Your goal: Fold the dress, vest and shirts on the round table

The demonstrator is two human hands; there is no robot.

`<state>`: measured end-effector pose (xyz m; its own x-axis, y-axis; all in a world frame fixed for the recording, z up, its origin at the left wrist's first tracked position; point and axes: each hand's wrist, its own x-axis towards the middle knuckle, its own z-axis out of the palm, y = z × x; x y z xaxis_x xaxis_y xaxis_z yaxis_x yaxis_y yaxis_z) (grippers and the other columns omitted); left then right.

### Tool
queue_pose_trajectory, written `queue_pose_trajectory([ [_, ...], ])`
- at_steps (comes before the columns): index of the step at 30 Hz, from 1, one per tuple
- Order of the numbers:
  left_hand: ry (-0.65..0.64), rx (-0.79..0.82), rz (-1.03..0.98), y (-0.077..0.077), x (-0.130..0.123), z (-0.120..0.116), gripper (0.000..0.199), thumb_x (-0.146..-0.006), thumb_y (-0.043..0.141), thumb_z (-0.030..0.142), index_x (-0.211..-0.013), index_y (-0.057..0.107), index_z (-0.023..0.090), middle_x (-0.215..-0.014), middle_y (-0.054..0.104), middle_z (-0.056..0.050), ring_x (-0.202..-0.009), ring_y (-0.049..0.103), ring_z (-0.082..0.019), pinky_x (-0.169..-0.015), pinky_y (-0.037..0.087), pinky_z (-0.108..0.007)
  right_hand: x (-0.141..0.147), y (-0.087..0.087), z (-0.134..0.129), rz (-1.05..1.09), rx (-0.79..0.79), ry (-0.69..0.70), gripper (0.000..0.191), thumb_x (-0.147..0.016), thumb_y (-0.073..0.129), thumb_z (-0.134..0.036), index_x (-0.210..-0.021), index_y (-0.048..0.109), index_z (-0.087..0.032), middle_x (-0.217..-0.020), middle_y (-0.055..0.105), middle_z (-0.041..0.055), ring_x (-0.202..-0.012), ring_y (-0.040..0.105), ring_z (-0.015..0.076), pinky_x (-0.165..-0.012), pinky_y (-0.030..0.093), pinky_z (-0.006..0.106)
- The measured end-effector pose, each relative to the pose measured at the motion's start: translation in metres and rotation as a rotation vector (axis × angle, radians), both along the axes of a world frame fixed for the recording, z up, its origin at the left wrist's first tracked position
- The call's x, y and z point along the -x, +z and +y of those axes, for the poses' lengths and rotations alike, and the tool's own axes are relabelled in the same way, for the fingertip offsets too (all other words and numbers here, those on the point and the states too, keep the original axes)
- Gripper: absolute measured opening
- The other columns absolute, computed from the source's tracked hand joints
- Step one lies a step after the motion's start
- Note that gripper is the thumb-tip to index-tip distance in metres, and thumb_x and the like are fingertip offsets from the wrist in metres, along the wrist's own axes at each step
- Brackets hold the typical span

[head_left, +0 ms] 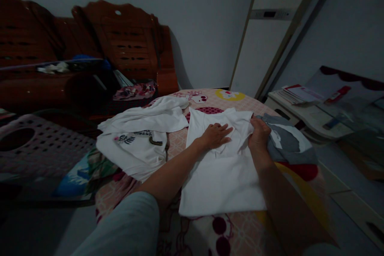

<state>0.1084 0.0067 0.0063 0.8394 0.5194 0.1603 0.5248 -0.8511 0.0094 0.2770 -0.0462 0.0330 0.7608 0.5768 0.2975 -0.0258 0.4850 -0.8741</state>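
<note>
A white shirt [222,186] lies spread over the patterned tablecloth [240,236] in front of me, its upper part rumpled into folds. My left hand [216,135] rests flat on those folds with its fingers spread. At the shirt's upper right edge, my right hand [258,131] is closed on the fabric, thumb toward the corner. Left of it lies another white garment [141,148] with dark printed figures, loosely heaped. Just beyond my right hand is a folded grey garment [289,140] with a white patch.
Carved wooden chairs [120,44] stand along the wall at the back left, with cloths on the seat. A pink woven basket [45,148] is at the left. To the right, a white side table [306,112] holds papers. A tall white cabinet-like unit [255,48] stands behind.
</note>
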Motion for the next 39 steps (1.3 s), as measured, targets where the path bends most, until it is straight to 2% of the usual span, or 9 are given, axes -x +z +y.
queue_pose_trajectory([
  [7,0.024,0.155,-0.16,0.0,-0.004,0.003,0.048,-0.097,0.045,0.049,-0.139,0.054,0.03,-0.15,0.05,-0.004,-0.125,0.052,-0.029,-0.101,0.044,-0.044,-0.002,0.001,-0.001,-0.033,0.02,0.063,0.014,-0.063,0.065,-0.029,-0.071,0.069,-0.019,-0.078,0.069,-0.0003,-0.082,0.065,0.0185,-0.081,0.054,0.034],
  [9,0.062,0.34,-0.37,-0.001,-0.001,0.012,0.038,-0.098,0.044,0.04,-0.128,0.063,0.026,-0.138,0.061,-0.006,-0.12,0.057,-0.025,-0.102,0.045,-0.039,0.0,0.0,-0.004,-0.118,0.085,0.19,0.015,-0.065,0.068,-0.032,-0.073,0.07,-0.019,-0.078,0.07,0.0007,-0.08,0.065,0.0184,-0.076,0.054,0.032],
  [11,0.197,0.597,-0.668,-0.001,0.003,0.022,0.036,-0.099,0.04,0.035,-0.118,0.067,0.02,-0.12,0.07,-0.01,-0.107,0.065,-0.022,-0.095,0.05,-0.034,0.004,-0.001,-0.007,-0.272,0.225,0.408,0.019,-0.068,0.071,-0.036,-0.074,0.071,-0.018,-0.072,0.069,0.0007,-0.07,0.064,0.0171,-0.064,0.053,0.028],
  [13,0.364,0.804,-0.906,-0.001,0.008,0.032,0.041,-0.1,0.035,0.038,-0.114,0.066,0.015,-0.104,0.073,-0.012,-0.091,0.069,-0.02,-0.083,0.055,-0.032,0.011,-0.002,-0.011,-0.427,0.415,0.609,0.026,-0.068,0.073,-0.041,-0.077,0.073,-0.017,-0.064,0.065,0.0,-0.055,0.058,0.0144,-0.049,0.046,0.025],
  [15,0.476,0.885,-1.005,0.0,0.012,0.038,0.047,-0.1,0.034,0.046,-0.111,0.067,0.014,-0.097,0.073,-0.012,-0.083,0.07,-0.02,-0.075,0.056,-0.032,0.018,-0.002,-0.014,-0.518,0.562,0.704,0.035,-0.067,0.075,-0.043,-0.088,0.076,-0.015,-0.06,0.063,-0.0009,-0.045,0.052,0.0121,-0.041,0.04,0.023],
  [19,0.424,0.769,-0.918,0.008,0.02,0.04,0.044,-0.094,0.05,0.05,-0.109,0.07,0.015,-0.106,0.073,-0.011,-0.097,0.067,-0.022,-0.085,0.053,-0.033,0.026,-0.001,-0.017,-0.575,0.61,0.73,0.046,-0.065,0.078,-0.04,-0.101,0.075,-0.014,-0.055,0.061,-0.0022,-0.046,0.054,0.0115,-0.043,0.04,0.022],
  [23,0.395,0.615,-0.643,0.02,0.031,0.039,0.053,-0.078,0.073,0.028,-0.128,0.063,0.014,-0.112,0.072,-0.011,-0.1,0.067,-0.023,-0.091,0.051,-0.032,0.024,0.002,-0.017,-0.565,0.617,0.749,0.04,-0.062,0.079,-0.038,-0.093,0.075,-0.013,-0.056,0.061,-0.0016,-0.046,0.053,0.0104,-0.043,0.039,0.021],
  [30,0.534,0.446,-0.469,0.024,0.046,0.046,0.051,-0.076,0.063,0.005,-0.126,0.065,0.013,-0.1,0.075,-0.008,-0.092,0.07,-0.019,-0.089,0.052,-0.029,0.023,0.0,-0.019,-0.544,0.64,0.848,0.028,-0.061,0.076,-0.032,-0.082,0.072,-0.013,-0.058,0.061,-0.0018,-0.046,0.05,0.009,-0.042,0.035,0.02],
  [39,0.53,0.312,-0.49,0.015,0.041,0.045,0.039,-0.079,0.062,0.007,-0.117,0.069,0.016,-0.099,0.076,-0.008,-0.095,0.069,-0.021,-0.092,0.051,-0.031,0.03,0.003,-0.023,-1.004,0.61,0.834,0.02,-0.065,0.069,-0.017,-0.083,0.079,-0.016,-0.059,0.063,-0.0019,-0.058,0.055,0.0123,-0.058,0.04,0.023],
])
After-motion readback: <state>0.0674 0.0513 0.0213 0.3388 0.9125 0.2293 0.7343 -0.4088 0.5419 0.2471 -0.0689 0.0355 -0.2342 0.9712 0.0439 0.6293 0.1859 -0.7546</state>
